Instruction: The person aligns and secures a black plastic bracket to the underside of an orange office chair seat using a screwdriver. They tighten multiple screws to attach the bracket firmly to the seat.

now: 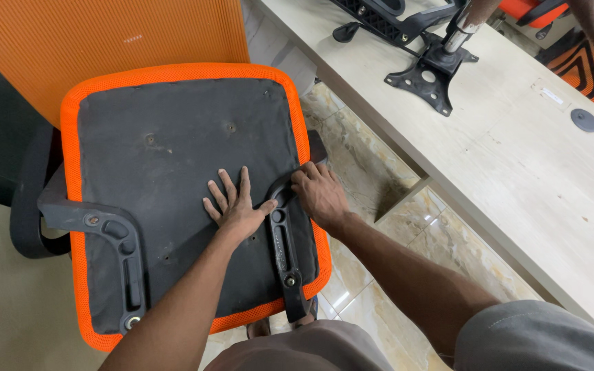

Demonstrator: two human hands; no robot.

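We steady the upturned seat [173, 172] while fitting its right armrest bracket [282, 227].
Left hand [236, 206] lies flat and open; right hand [321, 196] grips the bracket, which we judge next needs aligning.

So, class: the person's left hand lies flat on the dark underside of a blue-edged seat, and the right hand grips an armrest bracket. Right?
Not quite: the head view shows the seat edged in orange, not blue. The left hand lies flat on it; the right hand grips the armrest bracket.

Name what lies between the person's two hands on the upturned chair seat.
In the head view, the black armrest bracket runs between the left hand and the right hand; the left thumb touches it, and the right hand's fingers rest on its upper bend.
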